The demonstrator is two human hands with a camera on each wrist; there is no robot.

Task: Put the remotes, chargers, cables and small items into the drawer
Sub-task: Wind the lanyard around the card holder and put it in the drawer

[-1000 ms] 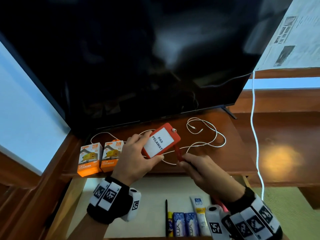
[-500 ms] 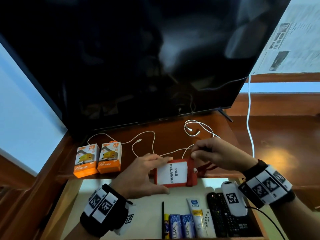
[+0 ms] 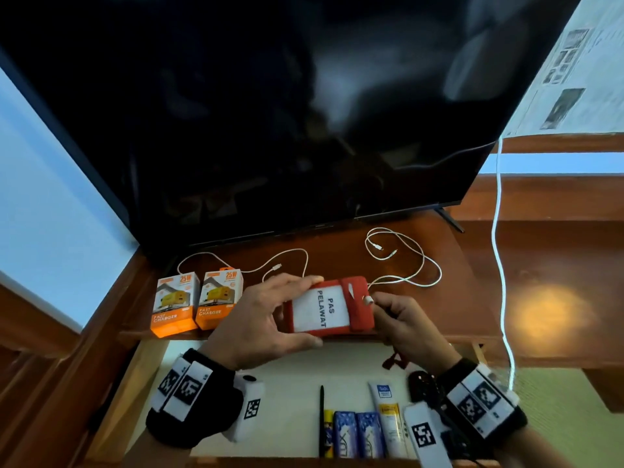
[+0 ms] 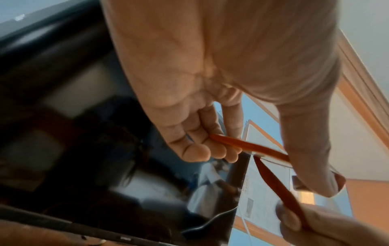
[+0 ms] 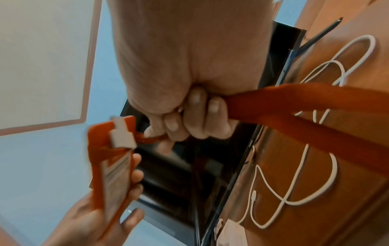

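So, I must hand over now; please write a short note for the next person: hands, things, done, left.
Left hand grips the red pass holder above the open drawer. Right hand holds its red strap.
In the drawer: pen, tubes, blue packs, dark remote.
On the shelf: two charger boxes, white cables.
Left: put in the holder, then the boxes and cables.

Open drawer point(image 3: 209, 363): bare liner left and centre, open from above. Pen point(image 3: 321, 420), batteries point(image 3: 354, 434), tube point(image 3: 388, 417) and remote point(image 3: 422, 386) crowd front right. TV point(image 3: 270, 113) overhangs shelf rear; charger boxes point(image 3: 197, 304) block left, white cables point(image 3: 405, 261) sprawl across the middle and right.
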